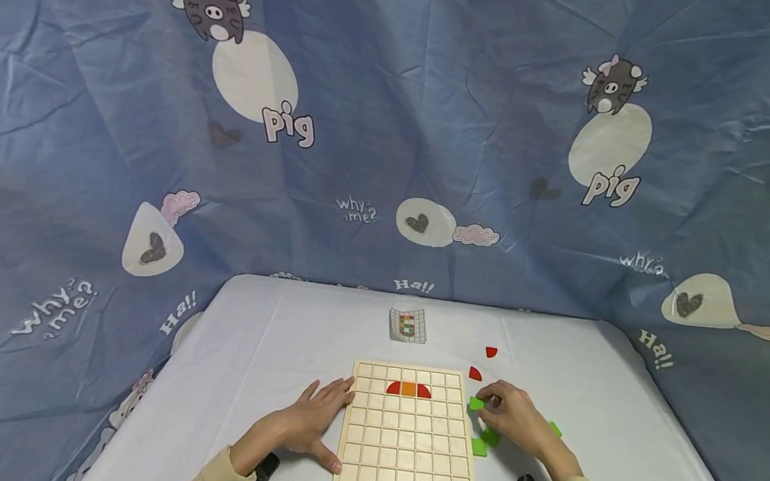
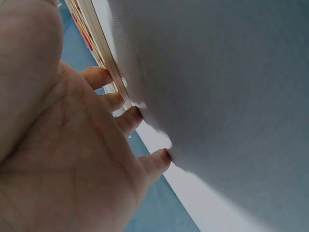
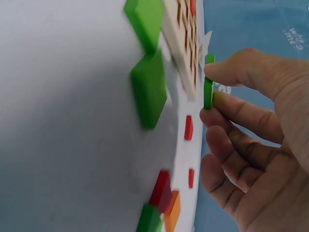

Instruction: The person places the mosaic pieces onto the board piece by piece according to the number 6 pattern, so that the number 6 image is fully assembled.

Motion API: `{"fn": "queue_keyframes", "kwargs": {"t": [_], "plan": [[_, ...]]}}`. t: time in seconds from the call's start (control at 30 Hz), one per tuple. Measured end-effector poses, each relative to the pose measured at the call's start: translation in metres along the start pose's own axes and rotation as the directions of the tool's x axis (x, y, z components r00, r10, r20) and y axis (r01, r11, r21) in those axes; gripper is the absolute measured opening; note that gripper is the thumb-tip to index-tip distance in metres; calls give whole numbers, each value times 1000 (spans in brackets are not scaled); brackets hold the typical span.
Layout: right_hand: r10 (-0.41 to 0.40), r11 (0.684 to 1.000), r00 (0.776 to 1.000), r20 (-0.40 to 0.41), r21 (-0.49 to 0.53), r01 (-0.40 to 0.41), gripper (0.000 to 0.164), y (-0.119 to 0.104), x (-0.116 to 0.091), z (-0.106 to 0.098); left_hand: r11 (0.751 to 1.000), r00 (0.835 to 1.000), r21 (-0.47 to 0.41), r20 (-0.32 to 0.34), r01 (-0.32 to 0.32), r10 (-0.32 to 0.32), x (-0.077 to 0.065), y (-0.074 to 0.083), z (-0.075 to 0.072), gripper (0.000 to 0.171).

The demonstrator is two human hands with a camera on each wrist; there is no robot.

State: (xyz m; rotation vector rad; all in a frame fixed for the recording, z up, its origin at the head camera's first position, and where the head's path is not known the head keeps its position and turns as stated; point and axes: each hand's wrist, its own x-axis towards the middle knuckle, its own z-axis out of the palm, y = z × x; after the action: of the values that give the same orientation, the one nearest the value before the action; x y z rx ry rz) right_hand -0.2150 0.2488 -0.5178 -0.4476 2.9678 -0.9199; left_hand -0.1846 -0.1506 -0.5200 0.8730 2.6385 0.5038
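My left hand [image 1: 312, 418] lies along the left side of a wooden grid board [image 1: 398, 443], fingers spread. In the left wrist view its fingertips touch the board's edge and the white cloth. The thumb rests at the near left part of the frame. Between thumb and index finger, my right hand [image 1: 516, 417] pinches a green square tile [image 3: 208, 92], just off the board's right edge. In the board's second row from the far side, an orange square tile [image 1: 408, 389] sits between two red quarter-round tiles [image 1: 393, 388].
Green tiles [image 1: 479, 447] lie right of the board, partly under my right hand. Two red quarter-round pieces [image 1: 491, 351] lie farther back. A paper pattern card [image 1: 407, 325] with a coloured grid is behind the board. Another red piece [image 3: 161, 191] and an orange one [image 3: 173, 210] show in the right wrist view.
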Motion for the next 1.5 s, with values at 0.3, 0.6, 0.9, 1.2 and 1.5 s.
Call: {"fn": "queue_keyframes", "kwargs": {"t": [0.3,0.6,0.9,1.2,1.5], "plan": [[-64,998,998,23,11,64,19,-30,7,8,1000,1000,-8,-1,6,-6,0,3,-3,119],[-198,980,978,64,27,196,15,-65,23,26,1000,1000,0,-1,8,-8,0,2,-1,120],[-295,955,948,119,3,297,20,-89,36,49,1000,1000,-4,2,6,-6,1,-1,1,117],[-314,946,943,108,-47,320,22,-96,41,59,1000,1000,3,5,-1,1,0,-1,-1,118],[-297,950,945,136,-54,307,19,-96,44,72,1000,1000,8,4,-2,2,0,-2,-1,119]]}}
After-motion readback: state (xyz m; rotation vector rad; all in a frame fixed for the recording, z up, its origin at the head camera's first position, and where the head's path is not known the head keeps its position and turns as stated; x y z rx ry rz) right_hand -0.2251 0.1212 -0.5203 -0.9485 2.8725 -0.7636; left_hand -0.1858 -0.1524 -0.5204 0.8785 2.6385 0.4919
